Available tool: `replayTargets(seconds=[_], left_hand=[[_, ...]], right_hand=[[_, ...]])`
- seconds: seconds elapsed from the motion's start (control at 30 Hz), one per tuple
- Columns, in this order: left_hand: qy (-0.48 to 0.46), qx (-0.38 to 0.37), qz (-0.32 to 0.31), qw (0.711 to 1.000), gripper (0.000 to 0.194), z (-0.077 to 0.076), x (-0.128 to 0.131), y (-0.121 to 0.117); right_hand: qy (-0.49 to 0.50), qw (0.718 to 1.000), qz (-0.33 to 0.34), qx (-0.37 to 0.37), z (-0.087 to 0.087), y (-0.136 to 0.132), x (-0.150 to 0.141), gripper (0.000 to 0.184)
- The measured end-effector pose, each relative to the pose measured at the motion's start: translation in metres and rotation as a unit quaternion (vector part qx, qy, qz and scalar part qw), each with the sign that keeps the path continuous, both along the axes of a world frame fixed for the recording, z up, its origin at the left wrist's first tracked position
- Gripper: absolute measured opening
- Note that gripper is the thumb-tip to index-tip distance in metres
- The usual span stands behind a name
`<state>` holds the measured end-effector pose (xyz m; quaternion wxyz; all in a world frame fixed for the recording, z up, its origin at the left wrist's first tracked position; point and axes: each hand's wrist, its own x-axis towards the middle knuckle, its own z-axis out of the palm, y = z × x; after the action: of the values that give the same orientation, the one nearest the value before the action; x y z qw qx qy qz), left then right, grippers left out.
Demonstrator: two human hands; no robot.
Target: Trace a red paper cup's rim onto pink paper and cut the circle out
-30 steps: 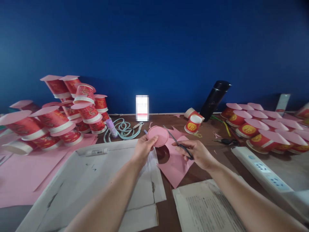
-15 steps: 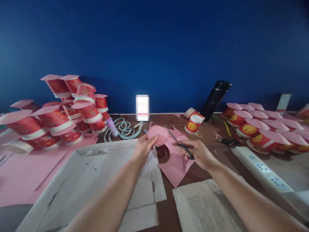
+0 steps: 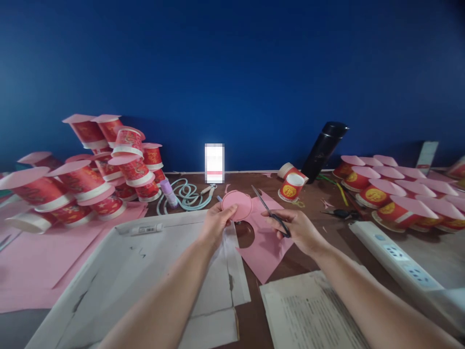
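Observation:
My left hand [image 3: 217, 220] pinches a round pink paper disc [image 3: 238, 202], its thumb pressed on the near face. A darker line runs just inside the disc's edge. In my right hand [image 3: 294, 228] is a pair of black-handled scissors [image 3: 271, 212], the blades pointing up and left, a little to the right of the disc. Below both hands lies a pink paper sheet [image 3: 269, 252] with a rounded cut-out at its left side. Whether the disc is still joined to any paper behind it I cannot tell.
Red paper cups [image 3: 82, 179] topped with pink discs are stacked at left; more cups [image 3: 395, 211] stand at right. A glue stick [image 3: 145, 228] rests on white cardboard [image 3: 152, 281]. A black bottle [image 3: 325, 150], power strip [image 3: 397, 254], coiled cable [image 3: 185, 196] and lit phone [image 3: 214, 162] surround the work.
The scissors have swung slightly, their blade tips moving a little right and away from the disc. The disc has shifted and turned slightly in my left hand.

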<state>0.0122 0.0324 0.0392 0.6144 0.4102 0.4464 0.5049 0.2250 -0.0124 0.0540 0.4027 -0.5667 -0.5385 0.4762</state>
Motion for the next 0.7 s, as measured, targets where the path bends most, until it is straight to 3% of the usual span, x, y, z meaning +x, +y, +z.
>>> replayTargets(seconds=[0.3, 0.7], left_hand=[[-0.027, -0.015, 0.009, 0.999, 0.04, -0.0082, 0.0005, 0.0051], [-0.023, -0.022, 0.013, 0.999, 0.029, -0.0062, -0.001, 0.0022]], right_hand=[[0.009, 0.999, 0.007, -0.041, -0.0006, -0.0012, -0.0057, 0.05], [0.022, 0.999, 0.008, -0.038, -0.0023, -0.0004, -0.0084, 0.053]])
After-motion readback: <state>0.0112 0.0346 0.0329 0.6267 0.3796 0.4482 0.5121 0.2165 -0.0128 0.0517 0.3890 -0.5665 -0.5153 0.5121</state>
